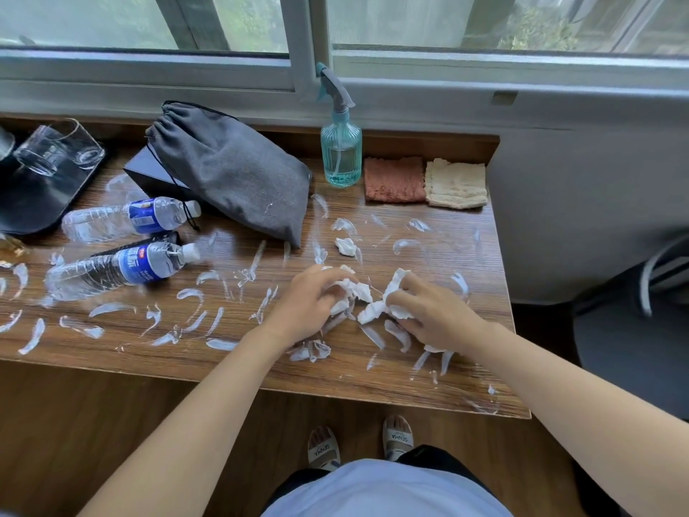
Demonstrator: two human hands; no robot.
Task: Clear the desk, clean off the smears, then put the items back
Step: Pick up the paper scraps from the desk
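left hand (311, 302) clenched on crumpled white tissue (354, 291) | right hand (434, 311) pinching second white wad (387, 296) | gathering scraps near-right on smeared wooden desk (428, 378), likely clearing before wiping

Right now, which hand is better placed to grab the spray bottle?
Right hand, probably: the spray bottle stands at the back, nearer it. But both hands hold tissue, so it must let go first.

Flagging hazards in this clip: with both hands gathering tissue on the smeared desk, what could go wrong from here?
1. The left hand and right hand press crumpled tissue into white smears, likely spreading paste.
2. Two water bottles lie on their sides and could roll when bumped.
3. The grey pouch already shows a white streak and may pick up more.
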